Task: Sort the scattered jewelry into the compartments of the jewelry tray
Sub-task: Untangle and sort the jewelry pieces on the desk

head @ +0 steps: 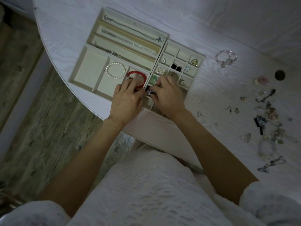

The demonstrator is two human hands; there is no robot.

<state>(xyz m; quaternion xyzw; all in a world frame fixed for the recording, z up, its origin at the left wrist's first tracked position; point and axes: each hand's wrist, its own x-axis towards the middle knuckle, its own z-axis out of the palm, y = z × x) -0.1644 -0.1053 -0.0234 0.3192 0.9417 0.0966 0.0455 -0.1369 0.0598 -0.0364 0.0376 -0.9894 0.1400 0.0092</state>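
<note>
Head view: the left hand and right hand meet over the near edge of the jewelry tray, both pinching a small blue-and-white piece just above the small compartments. The scattered jewelry lies well to the right, nearer the right hand.

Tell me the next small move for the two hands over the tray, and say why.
Probably lower the small dark piece into the small compartment just below it and let go. Both the left hand and the right hand pinch it right over the jewelry tray at its near edge, beside the red bracelet, and loose jewelry on the table is not yet sorted.
</note>
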